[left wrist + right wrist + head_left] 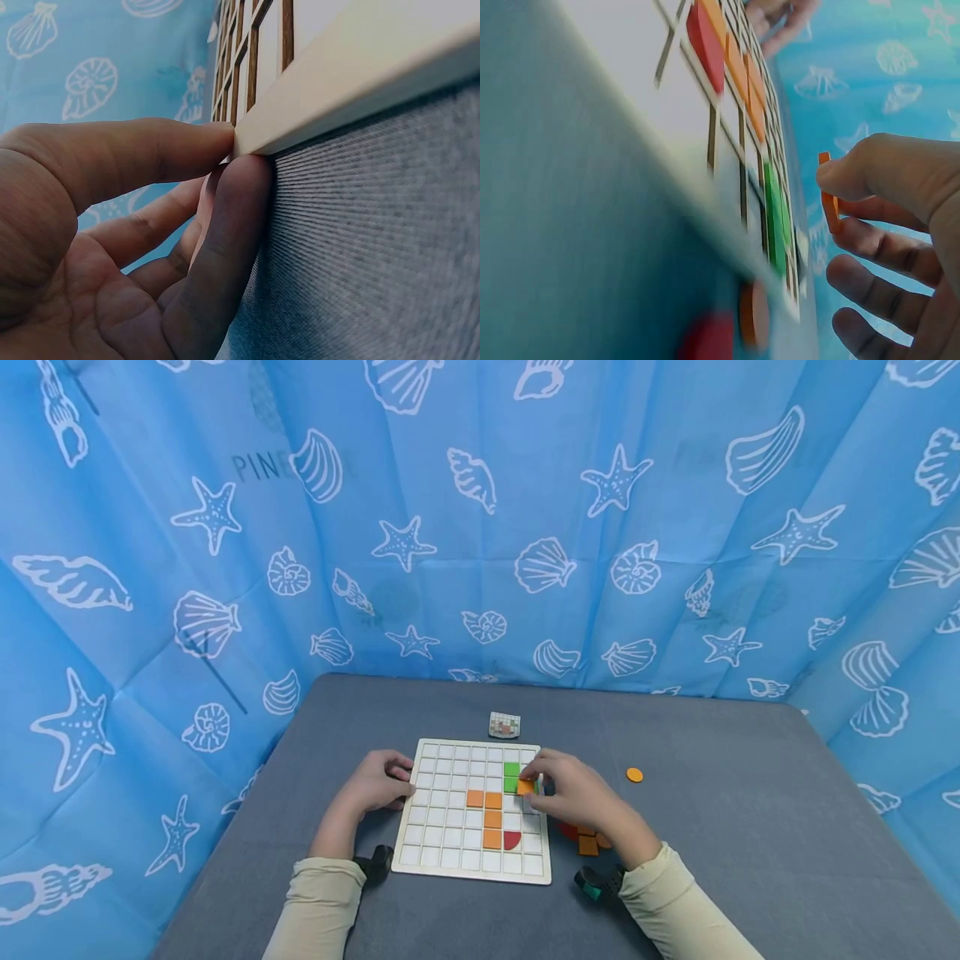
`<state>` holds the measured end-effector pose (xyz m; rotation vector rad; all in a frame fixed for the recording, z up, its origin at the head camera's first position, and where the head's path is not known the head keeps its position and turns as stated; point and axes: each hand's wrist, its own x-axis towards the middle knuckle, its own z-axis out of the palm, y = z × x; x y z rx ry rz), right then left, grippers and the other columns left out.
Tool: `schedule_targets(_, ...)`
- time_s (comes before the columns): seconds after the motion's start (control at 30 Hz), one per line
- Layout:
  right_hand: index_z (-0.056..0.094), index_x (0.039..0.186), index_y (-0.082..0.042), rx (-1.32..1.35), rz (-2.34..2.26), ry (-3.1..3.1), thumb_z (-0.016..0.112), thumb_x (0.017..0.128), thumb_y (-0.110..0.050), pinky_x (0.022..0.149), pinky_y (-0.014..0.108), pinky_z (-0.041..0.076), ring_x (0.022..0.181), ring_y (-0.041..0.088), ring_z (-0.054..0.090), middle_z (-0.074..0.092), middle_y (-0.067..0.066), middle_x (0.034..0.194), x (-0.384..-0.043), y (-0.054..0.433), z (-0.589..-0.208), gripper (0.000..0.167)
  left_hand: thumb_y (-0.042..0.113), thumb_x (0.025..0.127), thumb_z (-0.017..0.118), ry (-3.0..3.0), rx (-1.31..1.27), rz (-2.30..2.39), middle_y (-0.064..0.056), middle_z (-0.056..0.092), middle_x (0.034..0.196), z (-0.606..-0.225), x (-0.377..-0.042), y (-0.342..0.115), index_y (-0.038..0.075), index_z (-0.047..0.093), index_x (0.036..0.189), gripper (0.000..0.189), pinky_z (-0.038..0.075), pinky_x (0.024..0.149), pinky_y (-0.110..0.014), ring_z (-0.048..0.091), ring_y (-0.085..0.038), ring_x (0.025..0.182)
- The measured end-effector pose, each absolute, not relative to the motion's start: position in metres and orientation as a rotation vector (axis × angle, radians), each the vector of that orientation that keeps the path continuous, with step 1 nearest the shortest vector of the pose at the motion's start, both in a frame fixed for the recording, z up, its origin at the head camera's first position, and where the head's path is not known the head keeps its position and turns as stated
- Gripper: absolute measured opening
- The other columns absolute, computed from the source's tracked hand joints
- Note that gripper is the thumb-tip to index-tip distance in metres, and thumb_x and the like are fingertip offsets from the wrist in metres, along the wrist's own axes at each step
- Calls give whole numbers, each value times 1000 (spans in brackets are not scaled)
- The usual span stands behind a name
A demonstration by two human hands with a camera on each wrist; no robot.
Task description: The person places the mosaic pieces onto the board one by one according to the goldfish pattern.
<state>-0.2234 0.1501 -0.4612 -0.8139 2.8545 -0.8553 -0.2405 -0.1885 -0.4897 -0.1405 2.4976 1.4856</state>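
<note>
A white grid board lies flat on the grey table. My left hand holds its left edge; in the left wrist view, thumb and a finger meet at the frame. Over the right side of the board, my right hand pinches an orange square tile between thumb and fingers, raised off the cells. Close to that tile are green tiles set in the grid. Orange square tiles and a red quarter-round tile also sit in cells. Part of the board's right edge is hidden behind the right hand.
Loose orange and red pieces lie right of the board, partly under the right forearm. An orange round piece lies farther right. Behind the board is a small card with a printed grid. A blue shell-patterned curtain borders the table.
</note>
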Motion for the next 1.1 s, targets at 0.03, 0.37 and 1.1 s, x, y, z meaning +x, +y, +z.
schedule_targets(0.03, 80, 111, -14, -822, -858, 2844, 84, 91, -18, 64, 24, 47, 82, 18, 60, 68, -3, 101, -224, 144, -462, 21, -4, 90, 75, 2499, -142, 1483, -14, 62, 100, -489, -240, -189, -1, 67, 129, 40, 62, 62, -36, 66, -24, 79)
schedule_targets(0.37, 80, 111, -17, -1039, -813, 2734, 80, 94, -24, 66, 24, 47, 78, 10, 57, 68, -4, 101, -220, 93, -470, 18, -5, 90, 76, 2495, -147, 1487, -15, 63, 102, -492, -240, -188, -2, 67, 129, 40, 63, 63, -37, 67, -25, 80)
schedule_targets(1.1, 81, 108, -17, -1083, -764, 2726, 82, 91, -23, 66, 23, 47, 78, 7, 51, 66, -3, 98, -218, 82, -478, 18, -4, 91, 75, 2484, -142, 1479, -15, 63, 102, -488, -242, -188, -1, 67, 129, 39, 63, 64, -36, 67, -25, 82)
